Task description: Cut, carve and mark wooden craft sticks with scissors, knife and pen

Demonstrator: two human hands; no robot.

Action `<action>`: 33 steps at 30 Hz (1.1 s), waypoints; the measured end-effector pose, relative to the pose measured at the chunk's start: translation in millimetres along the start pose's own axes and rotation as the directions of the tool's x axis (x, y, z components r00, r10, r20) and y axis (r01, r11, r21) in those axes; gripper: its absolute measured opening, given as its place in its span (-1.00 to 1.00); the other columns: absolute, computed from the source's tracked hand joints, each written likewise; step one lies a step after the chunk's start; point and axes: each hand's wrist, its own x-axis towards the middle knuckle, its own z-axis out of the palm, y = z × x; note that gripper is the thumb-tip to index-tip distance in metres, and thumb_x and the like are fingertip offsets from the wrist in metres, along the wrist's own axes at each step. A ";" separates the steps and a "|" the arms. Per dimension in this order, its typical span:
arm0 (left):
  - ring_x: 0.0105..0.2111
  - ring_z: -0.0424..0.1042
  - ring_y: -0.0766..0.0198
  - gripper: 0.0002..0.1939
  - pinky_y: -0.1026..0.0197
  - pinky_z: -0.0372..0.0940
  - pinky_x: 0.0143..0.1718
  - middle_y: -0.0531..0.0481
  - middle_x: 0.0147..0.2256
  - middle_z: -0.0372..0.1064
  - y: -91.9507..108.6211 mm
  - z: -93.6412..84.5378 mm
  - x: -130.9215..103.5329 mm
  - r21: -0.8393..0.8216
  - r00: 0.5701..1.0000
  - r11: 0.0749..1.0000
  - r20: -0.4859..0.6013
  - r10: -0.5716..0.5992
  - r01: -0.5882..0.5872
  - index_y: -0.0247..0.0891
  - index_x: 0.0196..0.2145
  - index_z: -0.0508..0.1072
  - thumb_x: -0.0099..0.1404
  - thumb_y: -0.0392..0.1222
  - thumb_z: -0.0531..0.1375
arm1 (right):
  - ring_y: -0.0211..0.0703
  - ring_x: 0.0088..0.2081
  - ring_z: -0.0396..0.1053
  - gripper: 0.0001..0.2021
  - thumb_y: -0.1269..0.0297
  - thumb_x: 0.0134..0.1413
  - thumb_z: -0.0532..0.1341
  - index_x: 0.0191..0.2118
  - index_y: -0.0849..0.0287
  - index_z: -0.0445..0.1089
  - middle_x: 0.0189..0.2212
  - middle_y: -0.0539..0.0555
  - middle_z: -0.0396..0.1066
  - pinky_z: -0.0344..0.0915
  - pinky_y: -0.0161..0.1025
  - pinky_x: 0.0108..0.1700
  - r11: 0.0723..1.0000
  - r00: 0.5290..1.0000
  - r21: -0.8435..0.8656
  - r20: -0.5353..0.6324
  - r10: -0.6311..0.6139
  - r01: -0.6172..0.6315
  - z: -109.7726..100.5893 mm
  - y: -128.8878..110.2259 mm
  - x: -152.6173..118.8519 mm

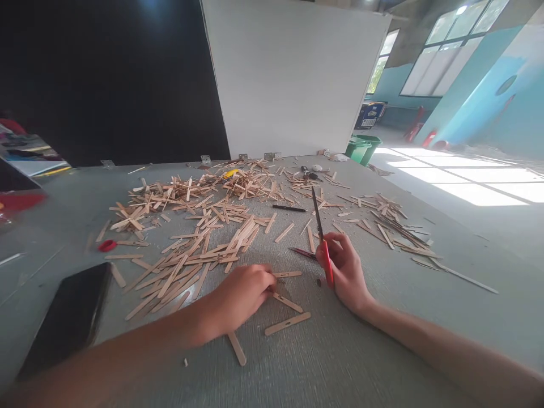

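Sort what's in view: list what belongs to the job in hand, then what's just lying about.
Likely part of the job:
red-handled tool, apparently scissors, in the right hand
slotted wooden sticks beside the left hand
heaped wooden sticks beyond it

Probably just lying about:
dark phone-like slab
red ring-shaped piece
black pen-like item
yellow object

A grey table (361, 368) carries wooden sticks (173, 276) and a phone (68, 311).

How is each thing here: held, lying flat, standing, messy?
Red-handled tool: pointing up, held in right hand
Left hand: fingers bent, grip hidden
Wooden sticks: scattered, overlapping
Nearest slotted stick: lying flat
Phone-like slab: lying flat, dark
Thin black rod: lying flat
Green bins: standing
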 end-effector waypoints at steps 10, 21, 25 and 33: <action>-0.24 0.58 0.11 -0.77 0.17 0.29 -0.28 -0.04 -0.24 0.58 15.8 -6.0 -4.0 -0.004 0.995 0.997 0.064 -0.073 0.073 -0.24 -0.23 0.56 0.49 -0.39 0.11 | -0.15 -0.38 0.35 -0.72 0.08 0.27 0.37 -0.05 -0.03 0.30 -0.38 -0.06 0.39 0.33 -0.22 -0.38 0.999 0.999 -0.049 -0.040 -0.026 0.024 -1.8 2.8 0.7; -0.21 0.53 0.16 -0.77 0.16 0.24 -0.20 -0.05 -0.14 0.57 -7.7 -60.7 -10.8 0.083 0.986 0.983 -0.047 -0.159 0.162 -0.18 -0.03 0.53 0.56 -0.21 0.07 | -0.17 -0.36 0.36 -0.70 0.20 0.22 0.29 -0.03 -0.05 0.17 -0.35 -0.06 0.35 0.32 -0.24 -0.38 0.980 0.934 -0.184 -0.331 -0.131 0.072 -24.5 10.7 29.8; -0.24 0.49 0.16 -0.86 0.19 0.19 -0.27 -0.03 -0.21 0.53 -17.9 -75.3 -15.0 0.162 0.978 0.967 0.040 -0.207 0.198 -0.17 -0.15 0.55 0.48 -0.23 0.16 | -0.19 -0.45 0.36 -0.60 0.21 0.12 0.36 -0.02 -0.06 0.17 -0.37 -0.09 0.38 0.26 -0.31 -0.54 0.966 0.933 -0.255 -0.338 -0.123 0.036 -46.4 -0.1 49.4; -0.41 0.42 0.18 -0.67 0.24 -0.01 -0.52 0.07 -0.45 0.42 5.9 -57.5 -16.6 0.342 0.847 0.923 0.426 -0.319 0.176 -0.23 -0.48 0.47 -0.09 -0.45 0.52 | -0.17 -0.58 0.38 -0.50 0.08 0.04 0.45 -0.05 -0.04 0.17 -0.42 -0.06 0.46 0.17 -0.36 -0.76 0.938 0.886 -0.342 -0.451 -0.110 -0.058 -85.2 -23.1 75.3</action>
